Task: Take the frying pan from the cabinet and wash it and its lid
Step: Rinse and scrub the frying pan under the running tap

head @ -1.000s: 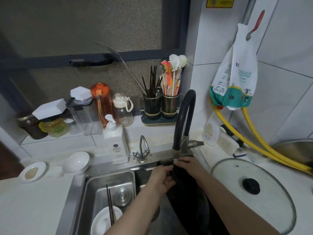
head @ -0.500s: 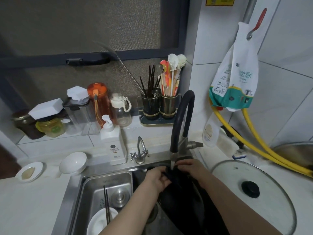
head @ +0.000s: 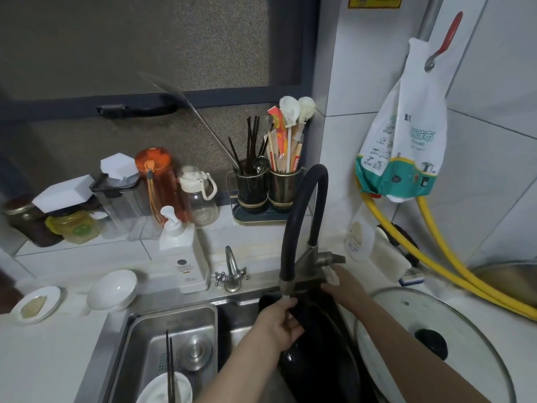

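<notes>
The black frying pan (head: 319, 359) stands tilted in the right basin of the sink (head: 122, 338), under the spout of the black hose faucet (head: 302, 216). My left hand (head: 279, 324) grips the pan's upper edge just below the spout. My right hand (head: 345, 286) reaches over the pan with fingers extended, its blurred fingertips right under the faucet's metal lever (head: 331, 258); contact is unclear. The glass lid (head: 406, 312) with a black knob lies on the counter to the right of the sink, partly under my right forearm.
The left basin holds a steel strainer tray (head: 180, 321), a white plate (head: 162, 388) and dark chopsticks (head: 170, 365). A soap dispenser (head: 186, 257), small tap (head: 232, 271) and white bowl (head: 113, 289) stand behind the sink. Yellow hoses (head: 453, 274) and a metal pot (head: 511, 280) are at right.
My right hand has left the pan's edge and moved up and right toward the faucet lever. My left hand keeps its grip on the pan.
</notes>
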Available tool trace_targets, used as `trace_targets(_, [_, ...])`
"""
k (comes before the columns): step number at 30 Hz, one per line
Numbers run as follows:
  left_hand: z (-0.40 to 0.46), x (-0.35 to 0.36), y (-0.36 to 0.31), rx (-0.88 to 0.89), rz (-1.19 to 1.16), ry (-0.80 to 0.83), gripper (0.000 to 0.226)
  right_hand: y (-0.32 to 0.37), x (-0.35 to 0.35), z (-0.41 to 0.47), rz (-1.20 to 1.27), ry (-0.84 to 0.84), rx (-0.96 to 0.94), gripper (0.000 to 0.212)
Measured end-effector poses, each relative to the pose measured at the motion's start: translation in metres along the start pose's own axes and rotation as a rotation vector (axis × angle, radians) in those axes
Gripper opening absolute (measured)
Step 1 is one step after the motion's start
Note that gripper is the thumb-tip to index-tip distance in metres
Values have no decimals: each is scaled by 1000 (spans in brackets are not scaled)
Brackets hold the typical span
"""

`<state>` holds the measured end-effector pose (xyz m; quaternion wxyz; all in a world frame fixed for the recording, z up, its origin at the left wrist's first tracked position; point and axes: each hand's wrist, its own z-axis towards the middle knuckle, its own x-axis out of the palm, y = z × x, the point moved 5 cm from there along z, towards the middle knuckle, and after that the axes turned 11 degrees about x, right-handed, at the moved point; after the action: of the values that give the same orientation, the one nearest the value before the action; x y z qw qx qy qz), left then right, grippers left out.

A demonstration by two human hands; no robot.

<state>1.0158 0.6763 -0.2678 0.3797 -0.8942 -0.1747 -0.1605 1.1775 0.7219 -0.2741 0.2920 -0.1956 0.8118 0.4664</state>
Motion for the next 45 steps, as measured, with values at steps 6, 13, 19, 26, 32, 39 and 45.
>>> trace_targets(6, [-1, -3, -1, 5, -30, -20, 28, -7, -5, 32, 182, 4, 104, 87])
trace_targets(13, [1, -6, -2, 0, -25, -36, 22, -13, -5, 54, 202, 37, 174, 103])
trace_targets(19, [6, -7, -1, -17, -34, -13, 22, -18, -3, 64, 295, 40, 153, 80])
trace_targets(26, [8, -10, 0, -23, -10, -35, 22, -14, -3, 52, 376, 12, 91, 59])
trace_targets(32, [7, -14, 2, -44, 0, -34, 23, -5, 17, 2, 358, 124, 20, 52])
trace_targets(39, [2, -19, -6, -45, -81, -14, 26, 11, 49, -91, 127, 142, -187, 41])
trace_targets(45, [-9, -24, -13, -13, -21, 71, 29, 25, 48, -122, -47, -17, -292, 51])
